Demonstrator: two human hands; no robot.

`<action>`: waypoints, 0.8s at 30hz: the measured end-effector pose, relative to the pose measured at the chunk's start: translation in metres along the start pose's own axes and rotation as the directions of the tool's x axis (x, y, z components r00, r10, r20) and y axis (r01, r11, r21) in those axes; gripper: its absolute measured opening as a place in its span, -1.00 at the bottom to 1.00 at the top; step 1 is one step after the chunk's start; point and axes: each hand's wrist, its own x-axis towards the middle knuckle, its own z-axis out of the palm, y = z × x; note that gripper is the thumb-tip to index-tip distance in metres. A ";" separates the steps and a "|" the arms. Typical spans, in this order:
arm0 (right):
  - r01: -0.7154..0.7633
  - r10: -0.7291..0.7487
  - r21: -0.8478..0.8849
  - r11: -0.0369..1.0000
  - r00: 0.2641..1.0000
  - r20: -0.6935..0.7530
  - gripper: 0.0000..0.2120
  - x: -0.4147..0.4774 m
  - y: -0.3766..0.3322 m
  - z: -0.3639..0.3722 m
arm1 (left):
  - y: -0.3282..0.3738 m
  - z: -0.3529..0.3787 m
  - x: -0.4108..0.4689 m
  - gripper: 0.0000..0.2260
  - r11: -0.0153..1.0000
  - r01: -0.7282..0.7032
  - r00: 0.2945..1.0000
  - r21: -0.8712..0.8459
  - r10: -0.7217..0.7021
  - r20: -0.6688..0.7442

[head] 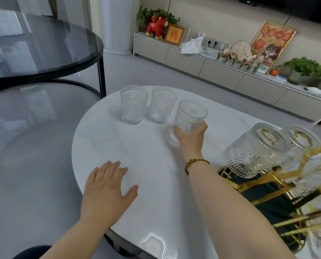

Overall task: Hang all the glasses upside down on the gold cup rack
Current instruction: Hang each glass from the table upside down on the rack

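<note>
The left hand [107, 186] is lying nearest, palm down with its fingers spread flat and loose over the near part of the white table [152, 212], holding nothing; whether the palm is actually pressing on the surface is not clear. To its right, the right forearm is stretching out across the table, a braided bracelet [195, 164] sitting at the wrist. At the right edge the gold cup rack [264, 195] is standing on the table, its gold arms looking blurred close to the lens. Two embossed clear glasses are hanging on it mouth down: the nearer hung glass [253, 154] is tilting out toward the table's middle, and the farther hung glass [301, 141] is sitting just behind it, each with a gold loop showing through its base.

Further out, the right hand [190, 136] is wrapping around the lower part of a third glass [191, 114], fingers closed on its far side and thumb on the near side; this glass is upright with its mouth up, and whether its base is touching the table cannot be told. Just left of it, two more glasses are standing upright on the table side by side and slightly apart: the middle glass [162, 105] and the left glass [134, 104].

Beyond the table a dark glass table [43, 53] is standing at the left, and a long low cabinet [221, 71] is running along the far wall
</note>
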 end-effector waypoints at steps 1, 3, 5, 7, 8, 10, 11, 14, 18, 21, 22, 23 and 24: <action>0.030 -0.030 0.014 0.999 0.999 0.025 -0.41 -0.011 -0.006 -0.004 | 0.000 -0.001 -0.001 -0.32 1.000 0.003 1.000 -0.008 -0.002 0.023; 0.083 -0.086 0.056 0.995 0.995 0.049 -0.43 -0.033 -0.023 -0.015 | -0.002 0.000 -0.001 -0.46 1.000 -0.010 0.999 -0.006 0.010 0.047; 0.120 -0.126 0.093 0.988 0.990 0.065 -0.43 -0.057 -0.041 -0.030 | -0.003 0.001 0.000 -0.51 1.000 -0.017 0.998 0.002 0.016 0.065; 0.132 -0.143 0.121 0.984 0.985 0.093 -0.45 -0.082 -0.055 -0.052 | -0.003 0.000 -0.001 -0.51 1.000 -0.019 0.996 0.003 0.019 0.083; 0.124 -0.139 0.122 0.985 0.982 0.127 -0.45 -0.094 -0.061 -0.065 | -0.002 0.000 -0.001 -0.51 1.000 -0.017 0.995 0.010 0.016 0.096; 0.121 -0.137 0.092 0.988 0.972 0.193 -0.43 -0.117 -0.072 -0.091 | -0.003 -0.001 -0.002 -0.50 0.999 -0.005 0.992 0.036 0.000 0.129; 0.135 -0.148 0.075 0.988 0.965 0.215 -0.41 -0.127 -0.076 -0.103 | -0.004 -0.002 -0.002 -0.50 0.999 0.003 0.990 0.051 -0.010 0.144; 0.177 -0.185 0.055 0.983 0.961 0.206 -0.36 -0.155 -0.095 -0.152 | 0.008 -0.004 -0.011 -0.53 0.997 -0.012 0.991 0.082 0.000 0.137; 0.199 -0.202 0.036 0.979 0.957 0.206 -0.40 -0.176 -0.115 -0.212 | 0.053 0.011 -0.040 -0.56 0.981 -0.179 0.977 -0.075 0.187 0.107; 0.250 -0.253 0.036 0.967 0.953 0.169 -0.45 -0.186 -0.120 -0.258 | 0.100 0.024 -0.058 -0.57 0.921 -0.347 0.920 -0.178 0.371 0.124; 0.243 -0.246 0.034 0.969 0.958 0.150 -0.46 -0.187 -0.118 -0.271 | 0.111 0.028 -0.063 -0.57 0.903 -0.380 0.902 -0.202 0.410 0.133; 0.223 -0.225 0.028 0.974 0.967 0.117 -0.46 -0.186 -0.118 -0.287 | 0.124 0.031 -0.065 -0.58 0.883 -0.414 0.883 -0.222 0.449 0.138; 0.190 -0.191 0.025 0.981 0.978 0.087 -0.46 -0.185 -0.117 -0.302 | 0.134 0.035 -0.067 -0.58 0.864 -0.447 0.861 -0.230 0.485 0.150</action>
